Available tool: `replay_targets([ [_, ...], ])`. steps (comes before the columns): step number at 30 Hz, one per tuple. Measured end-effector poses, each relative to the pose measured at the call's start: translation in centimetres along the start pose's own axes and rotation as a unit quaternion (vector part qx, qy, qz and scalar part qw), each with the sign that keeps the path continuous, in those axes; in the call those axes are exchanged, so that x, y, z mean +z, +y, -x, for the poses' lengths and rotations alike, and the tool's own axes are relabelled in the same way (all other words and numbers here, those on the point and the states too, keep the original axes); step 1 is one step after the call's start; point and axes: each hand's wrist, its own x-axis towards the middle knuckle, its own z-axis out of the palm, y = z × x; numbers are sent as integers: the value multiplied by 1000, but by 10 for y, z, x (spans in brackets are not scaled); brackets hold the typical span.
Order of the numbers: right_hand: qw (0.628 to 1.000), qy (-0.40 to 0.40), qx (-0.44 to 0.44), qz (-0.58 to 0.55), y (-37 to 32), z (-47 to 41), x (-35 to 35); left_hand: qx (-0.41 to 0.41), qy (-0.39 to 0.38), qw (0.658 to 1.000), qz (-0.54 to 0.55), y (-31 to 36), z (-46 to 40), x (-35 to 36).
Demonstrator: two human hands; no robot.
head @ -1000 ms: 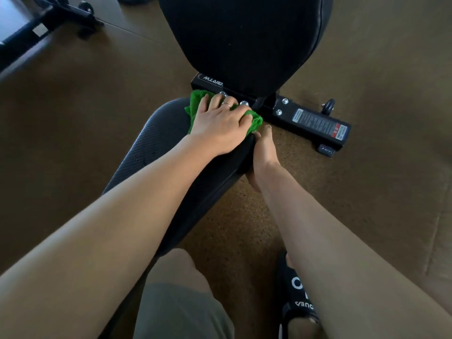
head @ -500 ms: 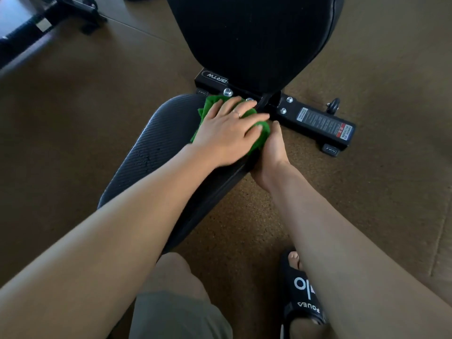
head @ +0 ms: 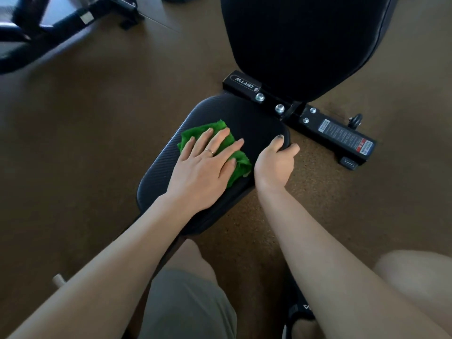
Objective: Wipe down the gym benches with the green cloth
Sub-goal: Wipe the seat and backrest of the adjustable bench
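Green cloth (head: 238, 165) lies mid-frame on the black seat pad (head: 254, 123), pinned flat under our left hand (head: 204, 172), fingers spread open; our right hand (head: 275, 163) curls closed on the pad's right edge. We should press evenly and overlap strokes out to the edges. Our arm hides the pad's near end, and the backrest (head: 305, 40) is cut off at the top

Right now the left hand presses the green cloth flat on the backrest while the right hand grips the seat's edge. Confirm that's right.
Not quite. The head view shows the left hand pressing the green cloth flat on the seat, not on the backrest, which stands untouched behind it. The rest holds: the right hand grips the seat's edge.
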Motion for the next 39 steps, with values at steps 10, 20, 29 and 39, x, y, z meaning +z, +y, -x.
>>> replay_targets([
  [10,998,5,-36,47,6,-8,0,-47,-1,999,7,2,-65,4],
  [20,998,62,-10,11,9,-7,13,-39,11,999,-6,-13,18,2],
  [29,997,61,-26,29,9,-11,11,-94,26,995,8,-22,7,1],
  [39,995,92,-25,2,14,-11,17,-140,1,989,45,-32,-13,-8],
])
